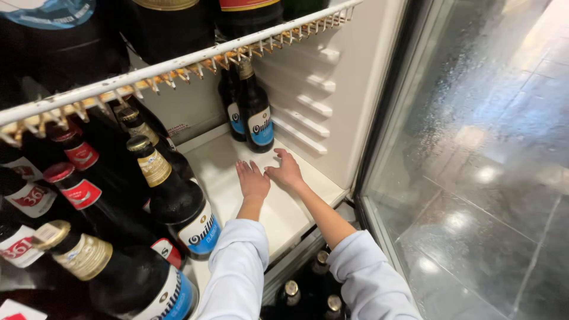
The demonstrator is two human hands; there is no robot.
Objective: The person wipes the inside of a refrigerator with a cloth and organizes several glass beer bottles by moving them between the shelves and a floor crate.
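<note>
I see a glossy grey tiled floor reflecting ceiling light, beyond the open fridge's misted glass door and ribbed white inner wall.

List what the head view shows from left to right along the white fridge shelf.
Red-capped bottles → gold-capped dark bottle → left hand → right hand, both flat on the shelf → fridge side wall → open glass door.

Your left hand and right hand lie flat on a smooth, matt white plastic shelf floor. At nine o'clock, dark glossy glass bottles carry gold foil necks and shiny paper labels. At twelve, the white-coated wire rack looks rusty and rough.
</note>
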